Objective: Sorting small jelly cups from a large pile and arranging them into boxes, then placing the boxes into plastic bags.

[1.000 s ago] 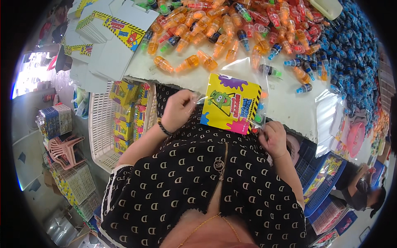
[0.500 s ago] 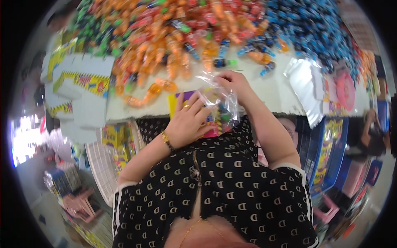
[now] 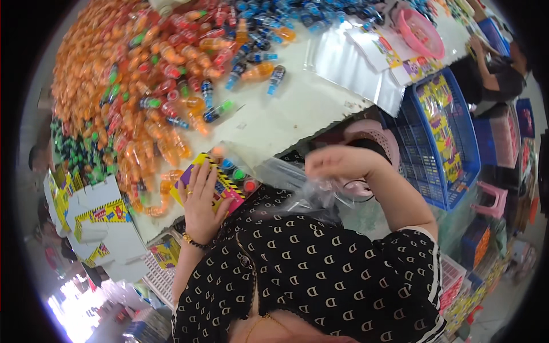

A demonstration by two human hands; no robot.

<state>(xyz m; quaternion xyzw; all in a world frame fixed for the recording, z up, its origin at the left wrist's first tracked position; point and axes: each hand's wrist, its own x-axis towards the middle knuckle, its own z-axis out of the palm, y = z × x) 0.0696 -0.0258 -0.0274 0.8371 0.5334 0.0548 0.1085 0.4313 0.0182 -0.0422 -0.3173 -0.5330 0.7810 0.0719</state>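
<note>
My left hand (image 3: 201,191) lies flat, fingers spread, on a purple, yellow and pink printed card (image 3: 224,186) at the table's front edge. Several small bottles (image 3: 235,171) with coloured caps stand in a row along the card's far right side. To the right of it my right hand (image 3: 340,162), a little blurred, is closed with its fingers curled on a crumpled clear plastic bag (image 3: 311,197). The bag hangs below that hand, over my lap. Exactly where the fingertips grip it is hard to see.
A large heap of small orange bottles (image 3: 108,68) covers the table's left, blue ones (image 3: 274,14) behind. Flat printed cartons (image 3: 106,214) lie at left. Clear bags (image 3: 360,68) and a pink basket (image 3: 439,48) are at right. A blue crate (image 3: 463,131) of packs stands beside the table.
My view has turned to the right. The right hand has moved right with the clear bag, away from the printed card. My left hand stays on the card, now uncovered.
</note>
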